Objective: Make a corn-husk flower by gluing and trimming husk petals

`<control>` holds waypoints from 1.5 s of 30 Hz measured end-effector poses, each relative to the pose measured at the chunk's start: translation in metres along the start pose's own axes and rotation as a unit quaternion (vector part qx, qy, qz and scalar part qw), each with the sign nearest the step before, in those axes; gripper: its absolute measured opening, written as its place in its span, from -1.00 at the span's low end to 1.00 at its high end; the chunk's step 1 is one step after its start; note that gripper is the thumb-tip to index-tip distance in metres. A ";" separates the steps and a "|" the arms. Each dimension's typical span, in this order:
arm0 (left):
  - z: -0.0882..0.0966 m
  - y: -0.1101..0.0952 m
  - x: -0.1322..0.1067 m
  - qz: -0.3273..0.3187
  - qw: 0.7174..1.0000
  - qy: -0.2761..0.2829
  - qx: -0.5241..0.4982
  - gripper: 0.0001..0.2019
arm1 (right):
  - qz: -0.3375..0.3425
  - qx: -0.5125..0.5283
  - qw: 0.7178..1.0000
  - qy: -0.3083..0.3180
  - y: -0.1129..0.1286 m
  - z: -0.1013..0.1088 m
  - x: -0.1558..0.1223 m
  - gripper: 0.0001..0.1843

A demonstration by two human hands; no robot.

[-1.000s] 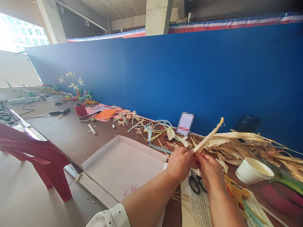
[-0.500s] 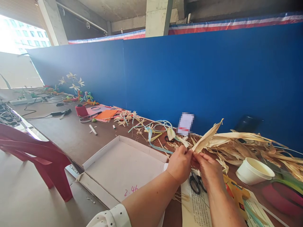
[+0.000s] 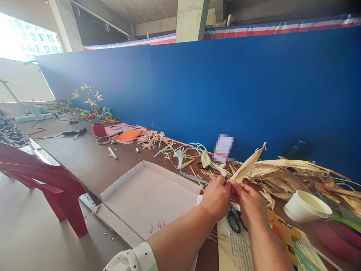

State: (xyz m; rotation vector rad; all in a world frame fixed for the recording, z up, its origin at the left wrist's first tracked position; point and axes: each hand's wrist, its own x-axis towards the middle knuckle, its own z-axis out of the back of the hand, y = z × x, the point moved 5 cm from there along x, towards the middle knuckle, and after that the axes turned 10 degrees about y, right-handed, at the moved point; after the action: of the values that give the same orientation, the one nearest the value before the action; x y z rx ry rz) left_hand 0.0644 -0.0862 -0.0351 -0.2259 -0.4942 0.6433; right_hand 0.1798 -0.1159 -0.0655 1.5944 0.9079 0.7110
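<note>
A dried corn husk [image 3: 248, 164] points up and to the right from between my hands, its lower end pinched by my fingers. My left hand [image 3: 216, 197] is closed at that lower end, with the thumb against the husk. Fingertips of my right hand [image 3: 248, 199] grip the same end from the other side, touching my left hand. What lies inside my left fist is hidden. Beneath my hands are black-handled scissors [image 3: 234, 220], partly covered, on a printed sheet [image 3: 234, 248]. Beside my right wrist lies a yellow glue gun [image 3: 287, 235].
A shallow white cardboard box [image 3: 158, 195] lies left of my arms. At right are a heap of dried husks [image 3: 299, 177] and a cream paper cup [image 3: 307, 206]. A blue partition [image 3: 239, 90] backs the table; a red plastic chair [image 3: 56, 188] stands at left.
The whole view has shifted slightly to the right in the picture. My hands keep their pinch on the corn husk, with only small finger movement.
</note>
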 end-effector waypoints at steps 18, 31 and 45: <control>-0.003 0.015 0.002 0.107 0.967 -0.003 -0.230 -0.77 | 0.047 -0.043 0.996 -0.065 0.005 0.016 0.004 -0.58; -0.028 0.030 0.010 0.219 0.672 0.065 -0.704 -0.70 | 0.027 -0.058 0.998 -0.021 0.006 0.003 -0.001 -0.58; -0.027 0.032 0.008 0.258 0.658 0.096 -0.701 -0.84 | -0.012 -0.023 0.999 -0.034 0.010 0.001 -0.004 -0.63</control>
State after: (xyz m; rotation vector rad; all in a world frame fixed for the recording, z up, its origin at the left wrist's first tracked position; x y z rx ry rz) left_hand 0.0670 -0.0577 -0.0670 -1.9722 -0.6400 0.6444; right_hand 0.1804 -0.1203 -0.0561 1.5544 0.8534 0.6524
